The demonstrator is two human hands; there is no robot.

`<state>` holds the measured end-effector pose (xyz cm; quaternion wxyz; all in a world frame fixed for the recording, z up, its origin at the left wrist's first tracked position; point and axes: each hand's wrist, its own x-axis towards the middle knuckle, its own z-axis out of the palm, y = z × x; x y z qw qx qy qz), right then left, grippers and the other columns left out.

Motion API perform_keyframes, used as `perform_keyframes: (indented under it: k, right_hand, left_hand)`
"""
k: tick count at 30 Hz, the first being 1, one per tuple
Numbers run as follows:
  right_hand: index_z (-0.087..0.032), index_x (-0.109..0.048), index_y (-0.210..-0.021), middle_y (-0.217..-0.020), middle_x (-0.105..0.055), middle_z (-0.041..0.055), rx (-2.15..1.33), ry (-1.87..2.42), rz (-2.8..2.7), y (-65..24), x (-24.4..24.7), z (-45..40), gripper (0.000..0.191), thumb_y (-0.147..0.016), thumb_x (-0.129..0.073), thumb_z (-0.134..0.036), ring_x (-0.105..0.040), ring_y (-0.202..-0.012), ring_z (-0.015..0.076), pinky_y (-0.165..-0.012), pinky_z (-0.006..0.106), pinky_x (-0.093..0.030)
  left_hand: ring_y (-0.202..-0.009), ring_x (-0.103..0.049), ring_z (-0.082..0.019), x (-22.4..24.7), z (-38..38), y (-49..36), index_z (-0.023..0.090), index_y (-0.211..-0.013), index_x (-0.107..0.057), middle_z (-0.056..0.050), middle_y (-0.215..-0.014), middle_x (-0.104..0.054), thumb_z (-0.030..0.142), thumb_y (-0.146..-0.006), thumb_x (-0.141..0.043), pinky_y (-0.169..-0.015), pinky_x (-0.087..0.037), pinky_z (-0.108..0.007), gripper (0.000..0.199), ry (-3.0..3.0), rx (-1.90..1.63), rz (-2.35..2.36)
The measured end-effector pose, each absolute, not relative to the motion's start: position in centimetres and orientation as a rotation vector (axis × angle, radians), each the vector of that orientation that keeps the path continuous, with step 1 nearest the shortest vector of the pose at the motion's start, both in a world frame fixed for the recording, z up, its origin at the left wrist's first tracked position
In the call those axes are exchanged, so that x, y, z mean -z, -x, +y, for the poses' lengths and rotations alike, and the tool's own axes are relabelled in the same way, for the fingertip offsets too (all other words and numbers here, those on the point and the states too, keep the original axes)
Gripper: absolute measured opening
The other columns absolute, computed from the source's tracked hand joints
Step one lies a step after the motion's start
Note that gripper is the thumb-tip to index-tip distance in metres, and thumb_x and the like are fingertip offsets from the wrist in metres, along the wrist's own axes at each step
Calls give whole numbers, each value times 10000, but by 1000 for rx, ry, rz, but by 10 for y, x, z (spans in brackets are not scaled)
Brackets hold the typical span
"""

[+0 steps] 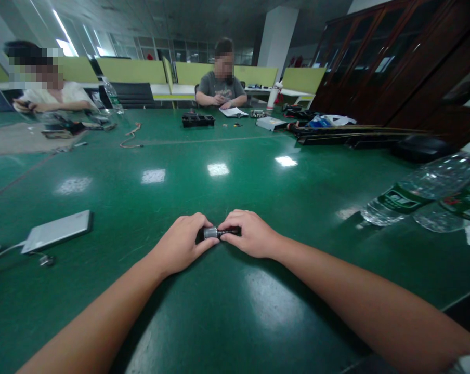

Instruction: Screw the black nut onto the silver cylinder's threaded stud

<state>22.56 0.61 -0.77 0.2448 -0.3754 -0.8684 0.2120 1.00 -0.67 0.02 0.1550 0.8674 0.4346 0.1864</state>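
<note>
A small cylindrical part (210, 232), silver-grey with a black end, lies sideways between the thumb and fingers of my left hand (184, 242). My right hand (250, 234) pinches a thin black shaft-like piece (231, 231) that meets the silver part's right end. Whether the two pieces are joined cannot be made out. Both hands are close together, low over the green table (204, 192), fingertips nearly touching.
To the left lie a silver flat device (59, 231) with a cable and a small metal piece (47, 260). Clear bottles (406, 200) stand at right. Farther back are a black tray (198, 120), a white box (271, 123), dark long parts (336, 136) and two seated people.
</note>
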Motion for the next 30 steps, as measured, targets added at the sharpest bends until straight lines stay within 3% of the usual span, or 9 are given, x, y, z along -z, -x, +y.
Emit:
perform_keyframes:
  k: [30]
  right_hand:
    - [-178, -738, -954, -846, -700, 47, -572, 1034, -2431, -231, 1, 5, 142, -822, -684, -183, -604, -825, 172, -765, 290, -448]
  left_hand:
    - [-876, -619, -237, 0, -7, -9, 202, -992, -614, -53, -951, -672, 394, -873, -642, -784, -453, -357, 228, -2492, -540, 1221]
